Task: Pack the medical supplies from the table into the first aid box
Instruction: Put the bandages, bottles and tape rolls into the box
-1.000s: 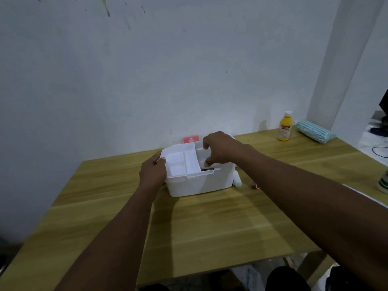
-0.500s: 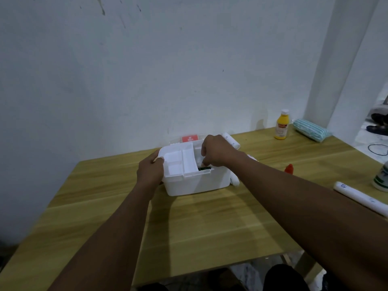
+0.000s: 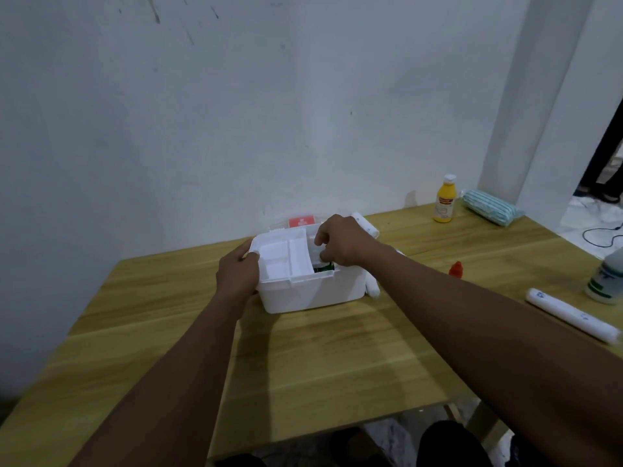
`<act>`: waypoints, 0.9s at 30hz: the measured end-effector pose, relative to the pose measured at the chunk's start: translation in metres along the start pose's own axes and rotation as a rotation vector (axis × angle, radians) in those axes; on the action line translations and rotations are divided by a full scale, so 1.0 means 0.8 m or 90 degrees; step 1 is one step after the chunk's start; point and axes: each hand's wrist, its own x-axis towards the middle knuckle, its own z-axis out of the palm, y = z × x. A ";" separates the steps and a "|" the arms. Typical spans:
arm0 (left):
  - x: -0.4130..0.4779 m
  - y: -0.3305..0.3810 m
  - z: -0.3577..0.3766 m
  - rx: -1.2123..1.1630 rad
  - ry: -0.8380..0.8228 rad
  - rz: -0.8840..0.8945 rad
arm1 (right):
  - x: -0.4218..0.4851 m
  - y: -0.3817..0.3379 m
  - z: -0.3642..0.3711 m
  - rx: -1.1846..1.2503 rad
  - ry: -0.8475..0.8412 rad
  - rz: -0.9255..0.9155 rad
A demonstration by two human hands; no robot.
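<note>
White first aid box [image 3: 313,291] is sitting unmoved on the tabletop [image 3: 337,358]; left hand [image 3: 237,273] is still gripping its end, right hand [image 3: 340,244] still curling inside, grasp unclear.

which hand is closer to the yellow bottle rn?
Right. The right hand is over the open first aid box, on the side toward the yellow bottle. The left hand grips the box's far-left end.

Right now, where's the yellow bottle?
In the head view, the yellow bottle stands upright at the table's far right edge by the wall, just left of the striped blue-green pack.
</note>
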 end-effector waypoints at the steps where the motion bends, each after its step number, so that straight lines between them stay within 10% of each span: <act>1: 0.000 0.001 0.002 0.001 -0.002 0.001 | 0.000 0.002 -0.002 0.006 -0.002 0.000; 27: -0.014 0.011 0.006 0.095 -0.051 0.043 | -0.031 0.020 -0.035 -0.017 0.011 -0.025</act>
